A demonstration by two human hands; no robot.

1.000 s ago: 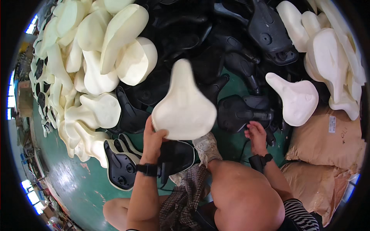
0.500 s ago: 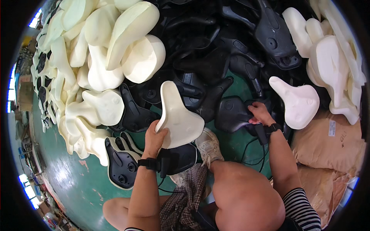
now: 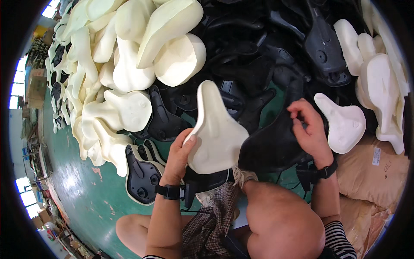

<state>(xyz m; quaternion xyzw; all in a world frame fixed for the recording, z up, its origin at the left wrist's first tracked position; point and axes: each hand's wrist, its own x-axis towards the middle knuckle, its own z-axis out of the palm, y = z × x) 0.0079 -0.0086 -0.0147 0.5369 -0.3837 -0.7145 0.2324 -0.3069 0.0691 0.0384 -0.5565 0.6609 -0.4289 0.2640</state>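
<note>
My left hand (image 3: 178, 154) grips the wide rear edge of a cream foam saddle pad (image 3: 219, 140), its narrow nose pointing away from me. Close by on the right, a black plastic saddle shell (image 3: 274, 149) is raised off the floor, its wide end beside the pad's right edge. Curled fingers of my right hand (image 3: 312, 131) hold the shell along its right side; part of that grip is hidden. Below the pad lies another black shell (image 3: 205, 180), partly covered.
Cream foam pads (image 3: 133, 64) are heaped at the far left, with black shells (image 3: 325, 47) piled behind the middle. One white pad (image 3: 345, 123) lies right of my right hand, near brown paper sacks (image 3: 366, 172). A black-bottomed saddle (image 3: 141, 179) rests on the green floor (image 3: 77, 198).
My right hand has lifted the black shell from the floor and brought it nearer, beside the foam pad. My left hand has moved the pad slightly right.
</note>
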